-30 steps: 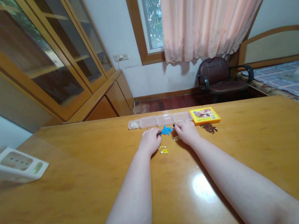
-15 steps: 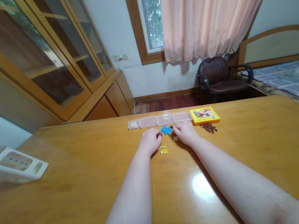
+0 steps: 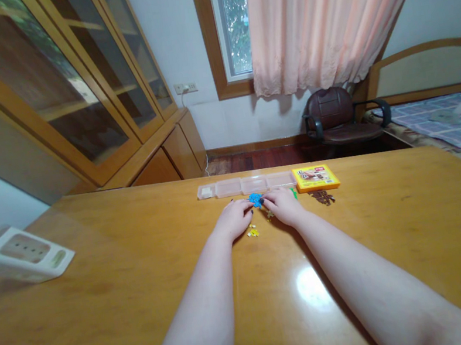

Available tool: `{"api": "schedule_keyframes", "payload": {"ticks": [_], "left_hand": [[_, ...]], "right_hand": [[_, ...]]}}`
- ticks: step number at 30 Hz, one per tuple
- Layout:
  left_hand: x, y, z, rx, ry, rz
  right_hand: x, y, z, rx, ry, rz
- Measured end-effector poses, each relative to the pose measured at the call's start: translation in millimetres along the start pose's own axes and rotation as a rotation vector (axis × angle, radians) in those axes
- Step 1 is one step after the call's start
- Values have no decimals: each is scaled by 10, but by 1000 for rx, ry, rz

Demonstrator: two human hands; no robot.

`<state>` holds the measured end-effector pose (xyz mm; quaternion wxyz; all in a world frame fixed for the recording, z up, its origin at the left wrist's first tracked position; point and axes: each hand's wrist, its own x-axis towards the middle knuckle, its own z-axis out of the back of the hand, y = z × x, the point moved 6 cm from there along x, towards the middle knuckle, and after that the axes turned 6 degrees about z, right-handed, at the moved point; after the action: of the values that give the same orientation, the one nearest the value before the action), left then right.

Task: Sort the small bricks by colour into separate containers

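Observation:
A small heap of blue toy pieces (image 3: 255, 199) lies on the wooden table between my two hands. My left hand (image 3: 234, 220) rests at its left side, fingers loosely apart and the fingertips touching the heap's edge. From the right, my right hand (image 3: 282, 206) reaches the same pieces with its fingertips, its fingers slightly apart. Yellow and white bits (image 3: 253, 232) lie just right of my left hand. Tan bits (image 3: 270, 213) are partly tucked beside my right hand, and green pieces (image 3: 293, 193) peek out behind it. Brown pieces (image 3: 322, 198) form another pile farther right.
Clear plastic compartment trays (image 3: 242, 186) stand in a row behind the hands. A yellow box (image 3: 316, 178) with a printed lid adjoins them on the right. At the table's left sits a white appliance (image 3: 26, 253). An office chair (image 3: 334, 118) is beyond the table (image 3: 143, 283).
Both hands have shifted slightly; the right fingertips moved left onto the blue heap, which now looks tighter. Green pieces behind the right hand have come into view.

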<state>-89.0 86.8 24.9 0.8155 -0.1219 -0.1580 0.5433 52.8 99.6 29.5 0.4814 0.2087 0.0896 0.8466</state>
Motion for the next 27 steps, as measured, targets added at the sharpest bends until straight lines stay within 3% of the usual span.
{"api": "schedule_keyframes", "payload": {"ticks": [8,13,18,21,25,27], "left_hand": [[-10,89,67,2,-72,129],[-2,226,113,-9,-170,260],[10,273,55,-46,-181,291],[5,255,-21,-24,-118,331],[-9,217,-117,20,5,368],[-17,198,-147,11,47,359]], "right_hand": [[-19,-220,78,358,-340,-141],[-68,-369,-48,758,-494,-396],[-37,-354,-230,821,-400,-501],[-13,-223,-291,812,-302,-444],[19,65,-387,924,-84,-264],[23,108,-386,960,-60,-229]]}}
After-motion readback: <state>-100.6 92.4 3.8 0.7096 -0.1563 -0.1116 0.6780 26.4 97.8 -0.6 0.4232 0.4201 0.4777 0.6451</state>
